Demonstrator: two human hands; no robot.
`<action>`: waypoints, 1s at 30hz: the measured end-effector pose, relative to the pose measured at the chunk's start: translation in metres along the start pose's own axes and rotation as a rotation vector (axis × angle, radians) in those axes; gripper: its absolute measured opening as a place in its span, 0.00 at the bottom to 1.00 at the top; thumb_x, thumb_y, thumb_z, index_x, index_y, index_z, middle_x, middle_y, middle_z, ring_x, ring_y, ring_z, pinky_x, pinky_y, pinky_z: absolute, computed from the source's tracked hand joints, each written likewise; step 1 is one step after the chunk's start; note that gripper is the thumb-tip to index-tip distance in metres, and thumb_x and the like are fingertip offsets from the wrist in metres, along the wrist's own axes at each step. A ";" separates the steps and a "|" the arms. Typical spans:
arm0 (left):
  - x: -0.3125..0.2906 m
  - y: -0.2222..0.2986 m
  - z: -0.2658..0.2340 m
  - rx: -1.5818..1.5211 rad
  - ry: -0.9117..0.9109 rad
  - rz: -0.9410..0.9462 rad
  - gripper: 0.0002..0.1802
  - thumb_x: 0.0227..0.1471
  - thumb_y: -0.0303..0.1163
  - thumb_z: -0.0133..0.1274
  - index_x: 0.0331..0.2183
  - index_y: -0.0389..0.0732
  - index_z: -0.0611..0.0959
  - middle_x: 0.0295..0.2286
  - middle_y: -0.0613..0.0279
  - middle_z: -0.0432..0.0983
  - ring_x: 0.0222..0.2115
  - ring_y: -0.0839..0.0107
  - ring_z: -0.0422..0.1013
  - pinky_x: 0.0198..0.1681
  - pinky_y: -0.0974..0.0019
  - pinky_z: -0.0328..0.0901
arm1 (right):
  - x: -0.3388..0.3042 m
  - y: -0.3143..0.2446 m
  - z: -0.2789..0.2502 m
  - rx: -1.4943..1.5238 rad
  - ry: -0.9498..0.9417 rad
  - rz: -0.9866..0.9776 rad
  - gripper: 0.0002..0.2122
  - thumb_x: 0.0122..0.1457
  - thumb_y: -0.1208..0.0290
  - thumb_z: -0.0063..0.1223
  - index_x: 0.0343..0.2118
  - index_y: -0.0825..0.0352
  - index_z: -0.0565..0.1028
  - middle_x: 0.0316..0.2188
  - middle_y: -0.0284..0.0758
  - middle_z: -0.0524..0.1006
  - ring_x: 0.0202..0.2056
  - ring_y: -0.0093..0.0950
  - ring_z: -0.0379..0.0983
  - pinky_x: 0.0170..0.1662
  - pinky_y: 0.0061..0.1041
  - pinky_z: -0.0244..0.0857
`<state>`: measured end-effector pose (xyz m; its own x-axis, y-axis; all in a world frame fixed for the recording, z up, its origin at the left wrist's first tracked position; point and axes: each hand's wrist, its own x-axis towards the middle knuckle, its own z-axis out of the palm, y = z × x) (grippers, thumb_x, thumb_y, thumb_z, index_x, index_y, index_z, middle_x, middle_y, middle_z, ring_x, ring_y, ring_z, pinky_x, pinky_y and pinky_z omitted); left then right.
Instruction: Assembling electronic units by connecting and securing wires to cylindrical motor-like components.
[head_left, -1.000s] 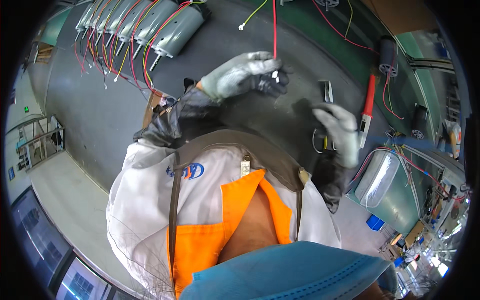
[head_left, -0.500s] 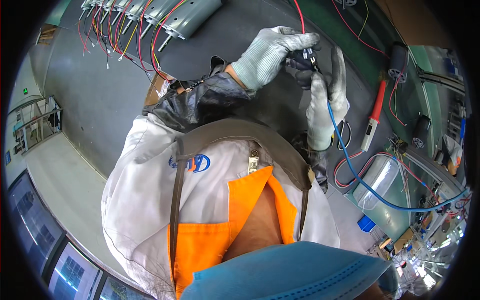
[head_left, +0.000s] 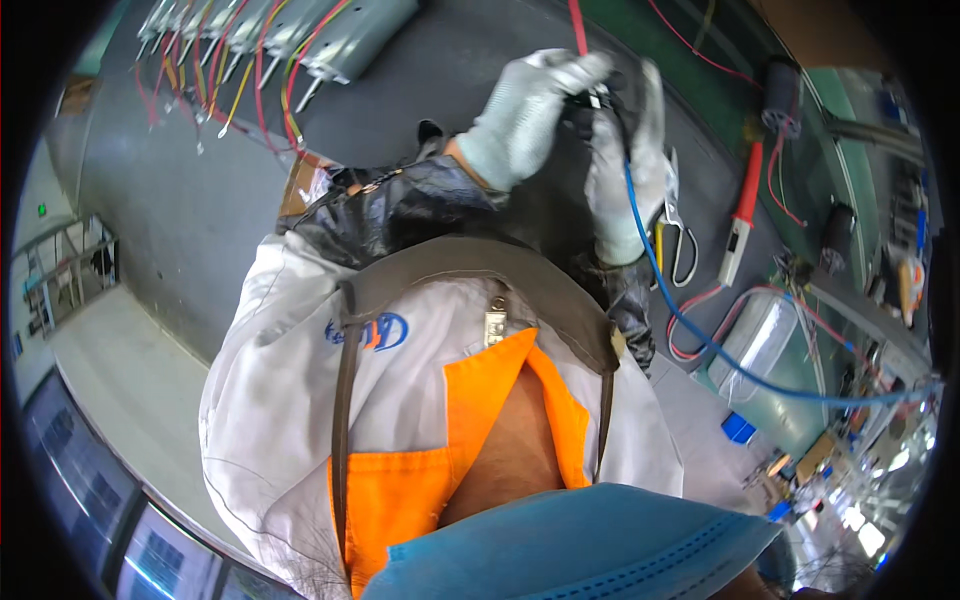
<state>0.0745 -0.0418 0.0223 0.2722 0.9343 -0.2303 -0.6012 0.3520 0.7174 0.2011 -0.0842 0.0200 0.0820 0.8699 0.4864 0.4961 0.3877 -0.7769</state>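
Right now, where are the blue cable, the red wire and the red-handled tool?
Blue cable (head_left: 720, 355): head view, on its curving middle stretch.
Red wire (head_left: 578, 27): head view, on its short visible length.
Red-handled tool (head_left: 745, 195): head view, on its red handle.

A row of motors (head_left: 365, 40) lies at the far left of the table (head_left: 200, 220), its wires (head_left: 240, 103) trailing toward the person. Right of the row, the left hand (head_left: 545, 105) and right hand (head_left: 630, 165) are close together over the table; a lead (head_left: 578, 28) runs away from the left hand, and a cable (head_left: 690, 330) runs from the right hand off to the right. Scissors (head_left: 683, 225) lie just right of the right hand, with a handled tool (head_left: 741, 215) farther right and a cylinder (head_left: 838, 240) beyond it
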 end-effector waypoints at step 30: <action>0.014 0.042 -0.062 -0.110 -0.226 0.161 0.19 0.67 0.37 0.46 0.46 0.31 0.80 0.47 0.46 0.78 0.49 0.54 0.75 0.56 0.52 0.67 | 0.118 0.144 -0.090 0.072 -0.375 0.516 0.17 0.51 0.78 0.67 0.46 0.73 0.82 0.38 0.35 0.84 0.37 0.21 0.79 0.44 0.20 0.72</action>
<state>0.0066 -0.0107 0.0088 0.3197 0.9466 0.0419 -0.7249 0.2158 0.6542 0.3604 0.0473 0.0015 -0.0199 0.9926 -0.1196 0.4132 -0.1008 -0.9051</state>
